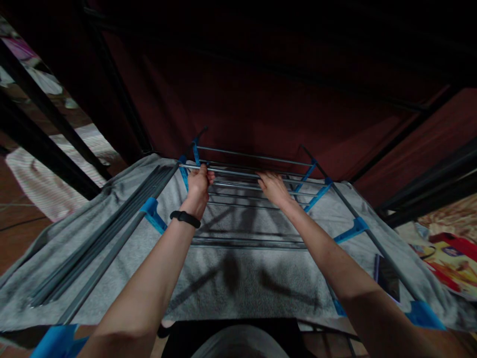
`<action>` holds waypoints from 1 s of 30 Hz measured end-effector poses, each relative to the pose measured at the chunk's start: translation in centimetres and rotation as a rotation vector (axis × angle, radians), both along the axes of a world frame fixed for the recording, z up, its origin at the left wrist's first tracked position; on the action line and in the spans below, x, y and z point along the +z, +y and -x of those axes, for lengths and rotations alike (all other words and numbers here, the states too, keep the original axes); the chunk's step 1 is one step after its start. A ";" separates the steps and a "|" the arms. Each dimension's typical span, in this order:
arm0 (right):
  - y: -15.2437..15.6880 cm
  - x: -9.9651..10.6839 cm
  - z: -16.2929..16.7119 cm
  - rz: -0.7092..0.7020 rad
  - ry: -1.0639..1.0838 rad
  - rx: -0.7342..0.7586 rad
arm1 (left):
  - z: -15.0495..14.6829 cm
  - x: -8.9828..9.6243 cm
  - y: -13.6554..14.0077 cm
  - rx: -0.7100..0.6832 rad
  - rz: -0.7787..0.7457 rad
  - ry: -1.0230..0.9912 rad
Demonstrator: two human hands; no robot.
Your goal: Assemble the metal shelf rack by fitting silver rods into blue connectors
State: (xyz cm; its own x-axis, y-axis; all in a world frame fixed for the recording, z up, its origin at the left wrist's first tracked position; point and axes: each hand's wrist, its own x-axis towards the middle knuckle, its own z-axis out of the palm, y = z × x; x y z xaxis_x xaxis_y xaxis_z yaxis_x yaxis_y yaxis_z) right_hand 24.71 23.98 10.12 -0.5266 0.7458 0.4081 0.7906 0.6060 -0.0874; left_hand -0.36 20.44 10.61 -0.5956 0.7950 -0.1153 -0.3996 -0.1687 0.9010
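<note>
Metal rack, grey cloth beneath, maroon backdrop, tiled floor

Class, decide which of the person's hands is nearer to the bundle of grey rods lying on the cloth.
Left. The left hand is to the right of the bundle of grey rods, near its far end but apart; the right hand is farther right.
</note>
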 end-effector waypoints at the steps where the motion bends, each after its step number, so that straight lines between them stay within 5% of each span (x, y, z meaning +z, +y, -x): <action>1: 0.3 0.0 0.1 0.011 -0.014 -0.009 | 0.0 0.0 0.2 0.000 0.022 -0.003; 16: 1.9 -0.1 0.5 0.089 -0.074 -0.038 | -0.4 -1.4 0.9 -0.122 0.207 0.074; 21: 1.8 0.3 0.6 0.120 -0.107 -0.063 | -0.5 -1.7 1.2 0.025 0.126 0.278; 26: 1.7 0.6 0.7 0.166 -0.157 -0.099 | 2.7 1.4 3.8 0.252 -0.010 0.627; 30: 1.6 0.4 0.6 0.157 -0.144 -0.083 | 6.9 5.2 5.3 0.379 0.100 0.745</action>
